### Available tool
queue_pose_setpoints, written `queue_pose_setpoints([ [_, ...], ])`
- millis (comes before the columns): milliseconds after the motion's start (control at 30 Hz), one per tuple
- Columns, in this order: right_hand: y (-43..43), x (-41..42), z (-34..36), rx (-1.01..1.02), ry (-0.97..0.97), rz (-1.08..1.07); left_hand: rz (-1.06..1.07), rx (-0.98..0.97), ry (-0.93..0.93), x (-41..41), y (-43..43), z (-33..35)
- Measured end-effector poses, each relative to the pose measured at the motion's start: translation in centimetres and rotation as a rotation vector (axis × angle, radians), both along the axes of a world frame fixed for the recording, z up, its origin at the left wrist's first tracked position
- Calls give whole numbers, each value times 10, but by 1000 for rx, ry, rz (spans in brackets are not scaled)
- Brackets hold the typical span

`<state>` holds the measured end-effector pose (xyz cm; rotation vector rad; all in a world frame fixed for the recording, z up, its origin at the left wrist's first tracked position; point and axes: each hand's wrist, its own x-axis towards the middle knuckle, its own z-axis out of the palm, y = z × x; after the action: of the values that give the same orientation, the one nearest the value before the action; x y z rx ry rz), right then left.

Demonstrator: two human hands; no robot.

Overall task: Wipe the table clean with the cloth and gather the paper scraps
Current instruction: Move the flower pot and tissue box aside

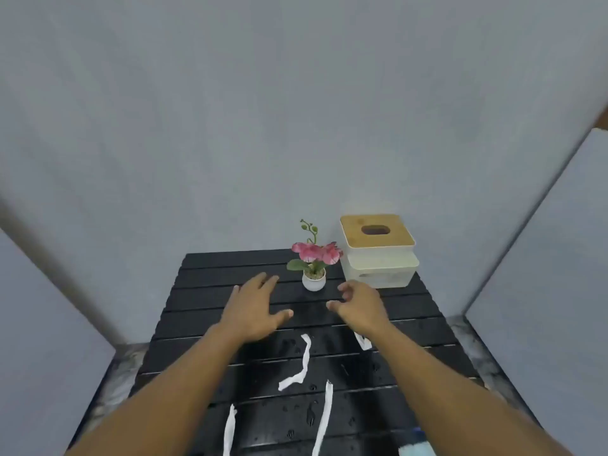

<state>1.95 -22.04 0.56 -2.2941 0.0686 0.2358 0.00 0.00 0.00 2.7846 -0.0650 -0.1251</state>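
At the nearest edge of the black slatted counter (204, 274), a pale blue and white cloth (415, 445) peeks out just beside the right forearm, mostly cut off by the frame. Neither hand touches it, so wiping does not look begun. Two long white paper strips lie close by: the left strip (229, 429) runs off the bottom of the view and the middle strip (324, 419) lies well apart from it. Between and around them, water droplets (311, 413) bead on the slats, so the surface is not yet wiped dry.

A little farther in, a curled strip (301, 363) bends across two slats, and a small scrap (363, 341) shows partly from under the right wrist. All four pieces lie loose and apart, so none is gathered.

Beyond them, the left hand (255, 311) is spread palm down with its fingers straight, holding nothing. The right hand (360, 304) has loosely curled fingers and thumb, and it too seems to hold nothing. Whether either hand touches the slats I cannot tell.

At the far side, a small white flower pot (314, 280) with pink blooms stands just beyond the gap between the hands. A tissue box (378, 255) with a wooden lid sits in the right corner, by the grey wall.

By my judgement the task is at its very start: the cloth needs picking up, the wet patch needs wiping, and every scrap needs collecting.
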Motion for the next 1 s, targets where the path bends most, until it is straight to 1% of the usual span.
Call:
queue_pose_setpoints([
  [67,11,2,-16,53,-33,-60,9,83,-15,-2,-1,-17],
  [200,32,15,-37,79,-143,-98,48,108,-70,-3,6,-51],
  [300,43,30,-46,97,-243,-119,35,199,-116,-3,8,-62],
  [400,51,43,-53,90,-282,-147,7,256,-117,0,10,-63],
  [467,56,50,-54,104,-291,-180,-20,234,-128,5,18,-56],
  [567,69,57,-49,165,-263,-187,-7,138,-163,11,48,-45],
  [667,102,62,-44,194,-245,-116,87,96,-147,9,87,-45],
  [800,164,64,-44,228,-233,-20,217,122,-110,-5,131,-54],
  [867,192,62,-46,236,-235,25,234,119,-102,-12,147,-60],
  [1000,233,58,-53,241,-239,99,206,48,-122,-22,158,-72],
])
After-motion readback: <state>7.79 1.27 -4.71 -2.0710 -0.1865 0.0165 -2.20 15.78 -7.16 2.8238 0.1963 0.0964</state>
